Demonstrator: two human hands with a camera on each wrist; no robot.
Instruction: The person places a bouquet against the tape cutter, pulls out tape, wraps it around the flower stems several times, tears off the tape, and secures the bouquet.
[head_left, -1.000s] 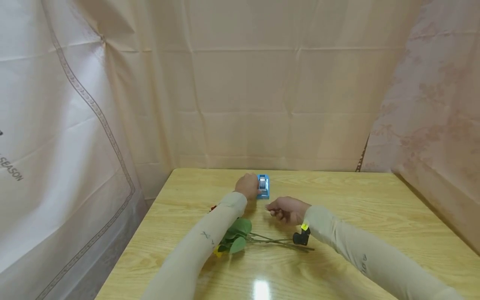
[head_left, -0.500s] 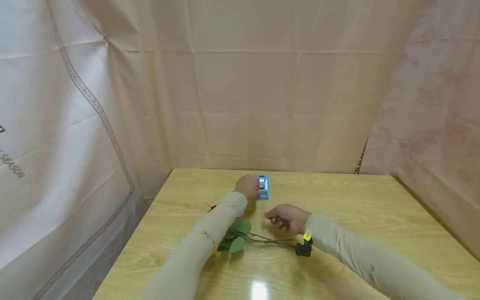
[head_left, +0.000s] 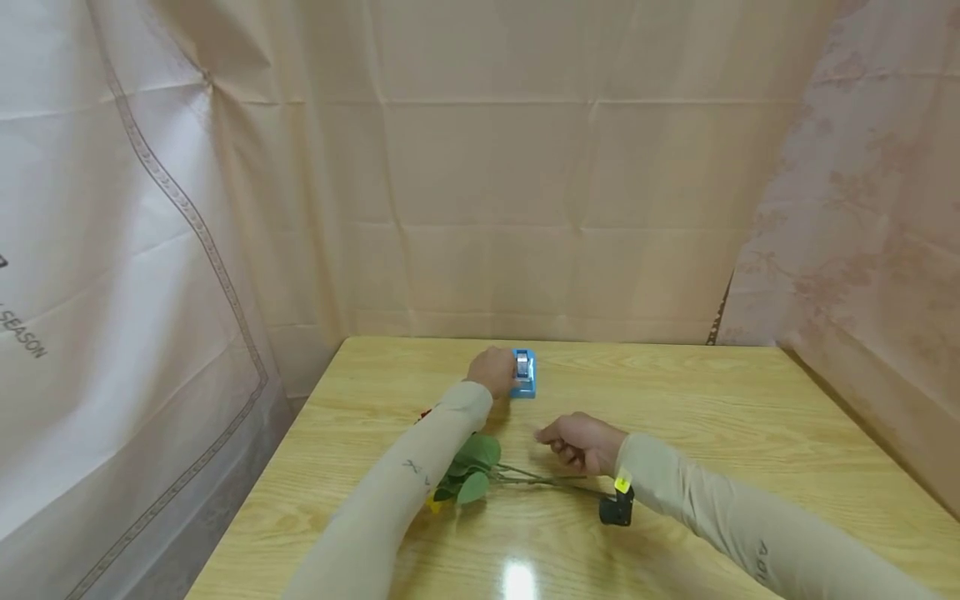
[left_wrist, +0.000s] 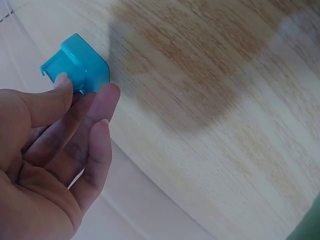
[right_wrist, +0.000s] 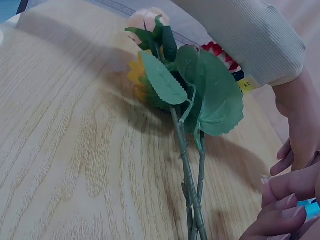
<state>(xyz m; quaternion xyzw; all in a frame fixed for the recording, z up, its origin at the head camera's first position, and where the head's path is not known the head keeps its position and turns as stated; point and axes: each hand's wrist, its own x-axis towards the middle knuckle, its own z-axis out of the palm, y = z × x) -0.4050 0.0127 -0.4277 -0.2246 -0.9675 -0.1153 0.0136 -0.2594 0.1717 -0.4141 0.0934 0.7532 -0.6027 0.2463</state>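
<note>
Dispenser [left_wrist: 82,62] may slide on the tabletop [head_left: 705,408] if the left hand [head_left: 491,372], half closed around it, loosens while the right hand [head_left: 584,443], pinching what seems tape [head_left: 537,432], pulls.

Head camera looks forward and down over the table [head_left: 697,433]; left-wrist close-up shares its tape dispenser [left_wrist: 84,62], right-wrist its flowers [right_wrist: 217,97].

Flowers [head_left: 474,485] on table [head_left: 675,387], tape dispenser [head_left: 528,386] behind them, cloth [head_left: 480,167] beyond
</note>
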